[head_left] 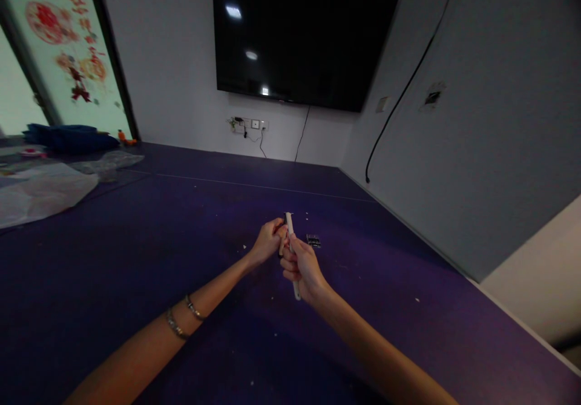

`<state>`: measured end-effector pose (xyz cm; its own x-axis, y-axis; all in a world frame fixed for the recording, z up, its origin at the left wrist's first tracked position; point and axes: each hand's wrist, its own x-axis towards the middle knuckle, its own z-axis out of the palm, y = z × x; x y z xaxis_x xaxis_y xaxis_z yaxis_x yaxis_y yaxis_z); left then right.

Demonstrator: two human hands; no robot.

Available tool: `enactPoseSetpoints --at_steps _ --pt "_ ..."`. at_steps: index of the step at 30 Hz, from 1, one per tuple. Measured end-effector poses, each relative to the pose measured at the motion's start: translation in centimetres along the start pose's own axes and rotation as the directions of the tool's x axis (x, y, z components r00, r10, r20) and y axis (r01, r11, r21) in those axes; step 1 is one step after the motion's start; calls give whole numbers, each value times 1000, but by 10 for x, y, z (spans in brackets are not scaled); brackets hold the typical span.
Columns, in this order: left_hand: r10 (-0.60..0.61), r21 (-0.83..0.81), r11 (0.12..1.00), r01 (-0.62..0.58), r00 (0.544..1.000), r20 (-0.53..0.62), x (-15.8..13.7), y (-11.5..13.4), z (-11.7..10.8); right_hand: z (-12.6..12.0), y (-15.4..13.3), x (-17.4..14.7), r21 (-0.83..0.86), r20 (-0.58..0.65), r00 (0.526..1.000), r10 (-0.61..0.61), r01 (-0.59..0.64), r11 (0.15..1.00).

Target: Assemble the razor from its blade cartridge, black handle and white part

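Both my hands meet in front of me, above the purple surface (204, 241). My right hand (305, 266) is closed around a slim white-handled tool (289, 223), with a short narrow crosspiece at its far tip; its near end pokes out below my fist. My left hand (267, 241) is closed beside it, gripping a small dark-edged piece (281, 251) against the tool. Fingers hide most of that piece, so its kind is unclear. Just right of my hands lies a small clear packet with dark contents (313, 240).
White crumbs dot the surface. At left lie a clear plastic sheet (49, 190) and a dark blue cloth bundle (72, 137), with a small orange bottle (121, 135) beyond. A television (304, 36) hangs on the wall ahead; a black cable (408, 84) dangles at right.
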<state>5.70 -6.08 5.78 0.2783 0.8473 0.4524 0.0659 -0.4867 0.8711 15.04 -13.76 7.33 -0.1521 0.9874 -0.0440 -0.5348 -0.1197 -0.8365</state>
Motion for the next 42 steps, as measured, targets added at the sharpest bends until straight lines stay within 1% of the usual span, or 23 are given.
enactPoseSetpoints --at_steps 6,9,11,15,18,23,27,30,33,35,36,38,40,42 --pt "-7 17 1000 7 1000 -8 0 -3 0 2 1 2 -20 19 999 -44 44 999" --pt "-6 -15 1000 6 1000 -17 0 -6 -1 5 3 -3 -11 19 1000 11 -11 1000" --pt "-6 -5 1000 6 999 -32 1 -6 -2 5 2 -5 -10 19 999 27 -27 1000" --pt "8 70 998 -6 1000 -24 2 -4 0 3 -6 -3 16 31 998 -47 46 999" --pt "17 11 1000 -17 1000 -11 0 -4 1 -1 -5 0 34 32 998 -53 52 998" --pt "-44 -40 998 45 999 12 -3 -7 1 -4 2 -1 39 14 1000 -16 16 999" --pt "-10 -44 999 10 1000 -8 -3 -8 4 -5 -3 3 60 54 997 -48 44 997" --pt "-10 -64 998 9 1000 -20 -2 -8 3 -6 -3 3 73 65 998 -27 22 997" --pt "-57 -84 995 54 998 -25 0 -7 0 -7 3 -2 59 54 998 38 -41 997" --pt "-92 -108 990 88 995 -29 1 -7 -3 -7 6 -6 40 45 998 53 -54 998" --pt "-118 -128 985 114 993 -28 2 -6 -3 -6 5 -7 30 42 998 39 -40 999" --pt "-201 -177 964 198 980 0 2 -5 -5 -6 -2 -5 9 38 999 -32 32 999" --pt "-317 -230 917 325 946 73 3 -5 -6 -9 -16 3 -38 57 993 -100 103 994" --pt "-434 -259 846 467 884 177 4 -5 -9 -17 -33 16 -152 110 987 -117 133 979"
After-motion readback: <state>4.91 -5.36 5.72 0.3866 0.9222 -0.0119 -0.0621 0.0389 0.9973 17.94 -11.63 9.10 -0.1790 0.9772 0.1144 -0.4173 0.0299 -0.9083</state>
